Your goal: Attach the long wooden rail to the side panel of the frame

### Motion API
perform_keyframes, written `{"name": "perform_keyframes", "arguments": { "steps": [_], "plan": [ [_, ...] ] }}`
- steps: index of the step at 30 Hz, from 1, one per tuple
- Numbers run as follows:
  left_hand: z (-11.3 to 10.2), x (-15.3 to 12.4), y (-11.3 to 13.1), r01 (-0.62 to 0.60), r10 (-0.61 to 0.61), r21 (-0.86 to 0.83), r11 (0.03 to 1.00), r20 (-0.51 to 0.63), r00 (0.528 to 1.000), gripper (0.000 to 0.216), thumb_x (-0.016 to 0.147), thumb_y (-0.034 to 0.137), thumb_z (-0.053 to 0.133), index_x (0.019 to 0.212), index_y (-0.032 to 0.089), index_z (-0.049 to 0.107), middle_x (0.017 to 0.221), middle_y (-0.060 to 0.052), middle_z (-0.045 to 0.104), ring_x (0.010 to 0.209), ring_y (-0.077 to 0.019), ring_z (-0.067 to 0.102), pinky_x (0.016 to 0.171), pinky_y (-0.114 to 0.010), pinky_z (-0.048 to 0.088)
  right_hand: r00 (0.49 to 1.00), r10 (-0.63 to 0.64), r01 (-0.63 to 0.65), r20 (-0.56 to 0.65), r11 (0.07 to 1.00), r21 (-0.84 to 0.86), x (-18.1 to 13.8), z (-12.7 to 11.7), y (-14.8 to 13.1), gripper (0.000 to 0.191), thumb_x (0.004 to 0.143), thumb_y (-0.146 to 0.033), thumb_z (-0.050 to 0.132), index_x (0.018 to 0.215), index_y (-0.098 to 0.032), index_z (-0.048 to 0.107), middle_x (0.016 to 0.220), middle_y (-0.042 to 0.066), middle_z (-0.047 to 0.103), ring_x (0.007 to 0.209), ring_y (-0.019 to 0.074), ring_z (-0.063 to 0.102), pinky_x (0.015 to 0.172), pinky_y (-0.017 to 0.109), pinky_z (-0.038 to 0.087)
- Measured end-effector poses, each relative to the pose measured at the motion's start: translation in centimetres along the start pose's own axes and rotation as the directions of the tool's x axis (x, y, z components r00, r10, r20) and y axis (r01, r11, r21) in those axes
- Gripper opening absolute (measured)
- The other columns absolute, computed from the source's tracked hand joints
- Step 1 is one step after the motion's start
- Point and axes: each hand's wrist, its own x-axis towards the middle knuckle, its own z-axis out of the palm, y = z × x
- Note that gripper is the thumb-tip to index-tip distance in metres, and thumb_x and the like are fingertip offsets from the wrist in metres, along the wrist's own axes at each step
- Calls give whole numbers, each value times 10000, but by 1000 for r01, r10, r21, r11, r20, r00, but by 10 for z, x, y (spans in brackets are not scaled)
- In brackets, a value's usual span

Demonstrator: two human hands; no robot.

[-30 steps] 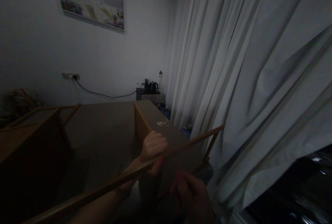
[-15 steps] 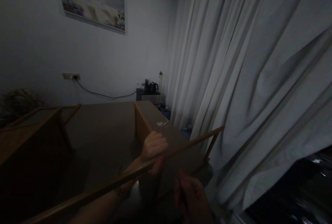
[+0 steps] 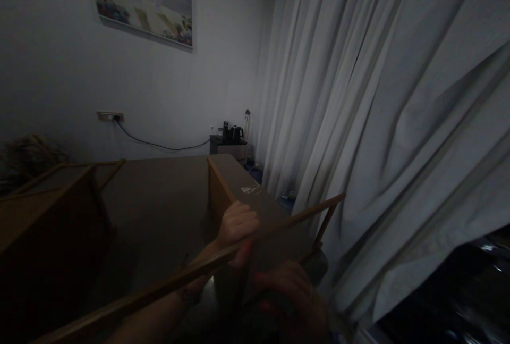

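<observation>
Brown wood is forming a rail (image 3: pixel 191 274) slanting across the lower head view. Behind it, the left hand (image 3: pixel 238 224) is showing folded fingers near a grey-brown panel (image 3: pixel 271 212) where white bits (image 3: pixel 250 190) are lying; I cannot tell whether it is gripping. Below the rail, the right hand (image 3: pixel 292 296) is appearing dim; I cannot tell its openness or hold.

Right hand (image 3: pixel 292 291): dark and blurred; from here, I cannot determine whether it holds anything. Wooden rail (image 3: pixel 171 282): hides part of the left hand (image 3: pixel 237 223); near end cut off. White scraps (image 3: pixel 250 190): too small to identify.
</observation>
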Motion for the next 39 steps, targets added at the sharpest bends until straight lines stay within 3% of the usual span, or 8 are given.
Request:
{"name": "perform_keyframes", "arguments": {
  "steps": [6,13,19,23,26,31,36,39],
  "plan": [
    [9,3,-20,-147,148,-36,988,13,989,589,929,500,82,619,250,517,506,-17,411,519,-208,382,618,-414,439,1000,-26,26,13,1000,0,-2,-6,6,203,947,-301,584,1109,-204,657,754,23,745,655,142,685,595,228,570],
    [5,6,-16,-155,155,-4,988,20,988,579,941,498,41,590,241,424,513,-3,398,521,-188,365,576,-363,384,988,57,-63,-140,997,-35,-9,7,8,215,968,-378,534,919,-218,669,635,-3,669,582,132,606,549,250,507],
    [5,8,-14,-178,179,33,984,-30,983,510,947,476,74,586,232,337,495,10,364,504,-170,352,528,-333,326,932,282,-323,-226,931,-170,-32,18,11,296,994,-315,453,804,-228,663,665,24,637,712,170,677,587,261,525],
    [7,7,-17,-198,198,21,980,-26,980,475,948,451,92,592,232,317,504,8,382,506,-171,347,526,-340,310,850,474,-477,-230,878,46,-31,22,6,218,1011,-294,418,1039,-232,625,665,-26,623,515,111,621,495,220,496],
    [10,4,-23,-205,205,3,979,-27,978,470,948,436,114,581,231,325,504,9,372,504,-171,338,538,-342,323,906,343,-355,-248,935,-3,-24,18,5,159,998,-283,464,1071,-242,599,678,-34,623,561,109,605,525,211,484],
    [13,2,-26,-211,211,11,977,-36,977,493,947,465,104,574,231,327,496,11,365,496,-169,343,518,-336,306,979,45,-99,-201,958,-271,-19,0,11,153,965,-303,557,875,-215,643,721,-4,644,699,134,580,678,256,452],
    [6,7,-16,-188,188,15,982,-22,982,536,955,475,69,573,235,359,501,7,384,504,-176,354,528,-341,324,991,-13,-32,-134,942,-333,-19,-3,9,203,958,-305,577,784,-213,624,644,-29,637,630,123,564,688,281,390],
    [3,9,-12,-157,157,18,987,-12,987,568,953,483,52,569,238,391,506,1,394,514,-182,355,542,-350,344,990,45,-81,-131,955,-284,-17,4,5,269,953,-240,563,685,-217,573,595,-55,610,578,104,552,688,285,362]
  ]
}}
